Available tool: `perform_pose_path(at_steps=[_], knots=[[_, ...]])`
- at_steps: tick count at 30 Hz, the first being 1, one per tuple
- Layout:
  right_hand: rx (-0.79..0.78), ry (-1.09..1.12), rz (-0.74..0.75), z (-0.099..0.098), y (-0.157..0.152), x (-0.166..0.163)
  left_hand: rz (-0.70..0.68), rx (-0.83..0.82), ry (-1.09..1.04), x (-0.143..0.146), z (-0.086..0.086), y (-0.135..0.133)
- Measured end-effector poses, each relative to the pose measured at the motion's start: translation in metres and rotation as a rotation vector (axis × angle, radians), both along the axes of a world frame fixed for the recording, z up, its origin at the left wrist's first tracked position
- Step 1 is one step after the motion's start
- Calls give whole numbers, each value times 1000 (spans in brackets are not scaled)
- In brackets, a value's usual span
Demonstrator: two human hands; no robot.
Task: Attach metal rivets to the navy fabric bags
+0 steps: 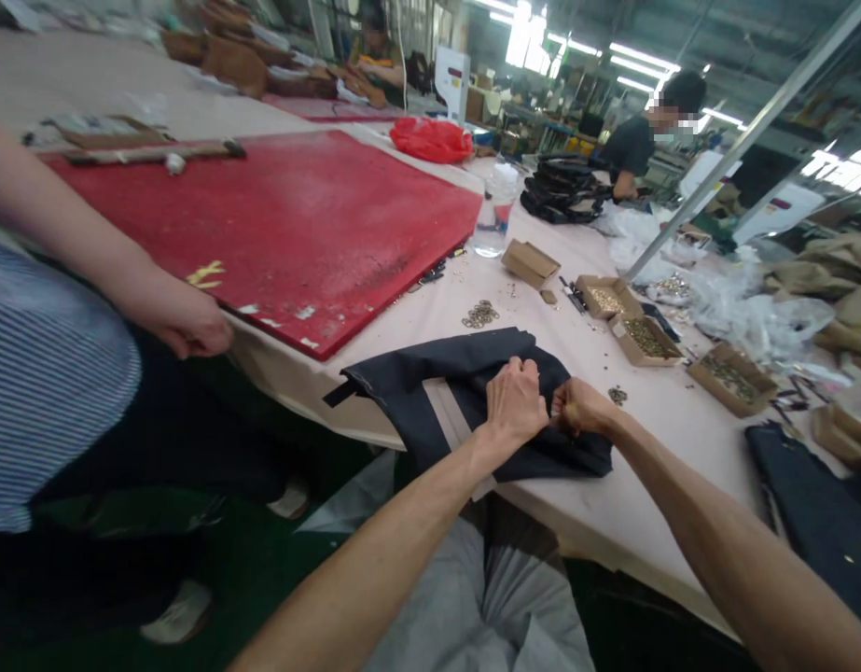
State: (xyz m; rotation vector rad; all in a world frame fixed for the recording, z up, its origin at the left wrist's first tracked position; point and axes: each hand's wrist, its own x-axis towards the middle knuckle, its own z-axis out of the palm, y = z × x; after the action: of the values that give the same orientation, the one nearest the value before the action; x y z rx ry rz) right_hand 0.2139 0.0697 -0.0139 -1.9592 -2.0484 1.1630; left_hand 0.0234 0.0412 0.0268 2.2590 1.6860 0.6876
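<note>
A dark navy fabric piece lies over the near edge of the pale table. My left hand is a closed fist gripping the fabric near its right side. Just to its right, my right hand is also closed, pinching the same fabric, the knuckles of both hands almost touching. What sits between the fingers is hidden. A small heap of metal rings lies just beyond the fabric, and a single ring cluster rests to the right of my right hand.
A large red mat covers the table to the left. A co-worker's hand rests at its near edge. Open cardboard boxes of metal fittings, a water bottle, a red bag and black bags stand farther back.
</note>
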Motion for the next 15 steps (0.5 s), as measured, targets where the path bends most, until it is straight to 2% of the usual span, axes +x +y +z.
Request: perform_pose_path(at_steps=[3, 5, 6, 9, 11, 13, 15], knots=[[343, 15, -103, -5, -22, 20, 67, 214, 33, 1, 15, 27], [533, -53, -224, -7, -28, 37, 108, 214, 84, 3, 21, 56], [577, -91, -265, -8, -28, 44, 123, 161, 117, 4, 21, 70], [532, -144, -240, -12, -24, 58, 99, -114, 226, 8, 14, 99], [464, -158, -210, -14, -21, 58, 62, -219, 267, 9, 10, 102], [449, -175, -198, -13, -20, 55, 36, -210, 271, 6, 12, 96], [469, -174, -184, -6, -23, 52, 35, -120, 244, 1, 27, 85]])
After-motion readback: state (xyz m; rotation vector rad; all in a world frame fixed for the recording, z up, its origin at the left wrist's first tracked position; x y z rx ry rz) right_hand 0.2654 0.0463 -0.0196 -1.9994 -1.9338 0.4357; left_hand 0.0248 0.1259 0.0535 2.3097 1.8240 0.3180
